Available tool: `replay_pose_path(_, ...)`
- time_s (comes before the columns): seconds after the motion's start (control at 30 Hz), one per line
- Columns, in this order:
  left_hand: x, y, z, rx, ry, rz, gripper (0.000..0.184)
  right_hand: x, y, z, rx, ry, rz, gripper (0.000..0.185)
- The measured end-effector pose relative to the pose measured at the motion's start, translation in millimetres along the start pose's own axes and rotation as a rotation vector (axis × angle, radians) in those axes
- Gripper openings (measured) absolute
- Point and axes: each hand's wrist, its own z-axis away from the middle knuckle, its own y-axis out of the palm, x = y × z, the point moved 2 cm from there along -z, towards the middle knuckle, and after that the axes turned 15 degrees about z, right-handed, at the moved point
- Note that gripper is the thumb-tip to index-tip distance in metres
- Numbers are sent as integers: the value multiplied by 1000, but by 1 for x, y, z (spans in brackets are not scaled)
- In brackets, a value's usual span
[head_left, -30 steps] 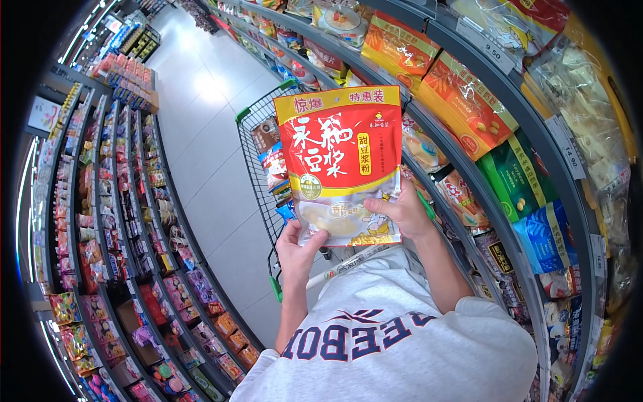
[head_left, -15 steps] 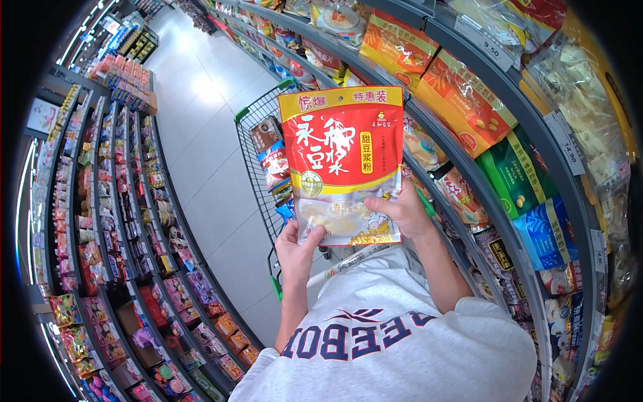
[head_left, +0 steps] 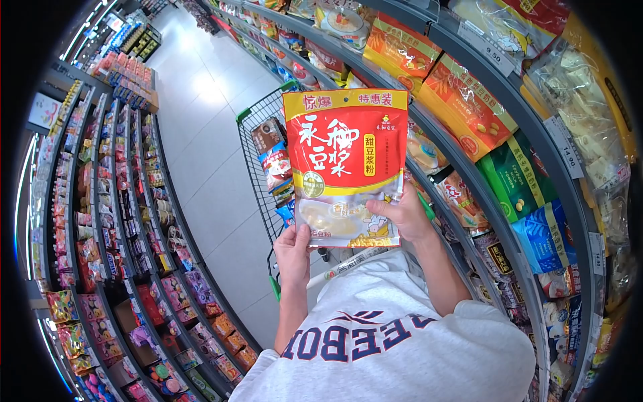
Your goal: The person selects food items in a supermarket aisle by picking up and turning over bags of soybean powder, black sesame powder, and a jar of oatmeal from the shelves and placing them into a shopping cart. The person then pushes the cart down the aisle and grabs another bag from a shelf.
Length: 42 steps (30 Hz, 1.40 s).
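Observation:
A red, yellow and silver pouch (head_left: pixel 345 161) is held upright in front of me, its printed face toward me. My left hand (head_left: pixel 293 251) grips its lower left corner, thumb on the front and fingers behind. On the lower right edge, my right hand (head_left: pixel 405 218) pinches the pouch, its thumb lying across the front and the other fingers mostly hidden behind. Behind the pouch stands a shopping cart (head_left: pixel 251 144) with green corners, partly hidden; several packages (head_left: pixel 273 164) lie in it.
Shelves (head_left: pixel 562 151) with colourful bags and price tags rise close on the right. Curved-looking shelves (head_left: pixel 124 221) of small snack packs line the left. A tiled floor aisle (head_left: pixel 214 127) runs between them. The cart handle (head_left: pixel 355 260) is near my waist.
The pouch has shifted slightly right and turned a little. My left thumb has moved left, toward the pouch's lower left edge. My right hand keeps its hold.

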Motion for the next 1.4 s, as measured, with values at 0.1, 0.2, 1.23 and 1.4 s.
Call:
replay_pose_path(0.1, -1, 3, 1, 4, -11, 56, 26, -3, -2, 1, 3, 40, 21, 47)
replay_pose_path(0.2, 0, -1, 0, 24, -32, 91, 26, 3, 2, 1, 22, -53, 24, 47)
replay_pose_path(1.23, -20, 60, 25, -56, 352, -414, 31, -35, 16, 1, -168, 163, 85, 72)
replay_pose_path(1.4, -37, 100, 42, 383, 918, -1084, 46, -22, 35, -7, -62, 50, -715, 74)
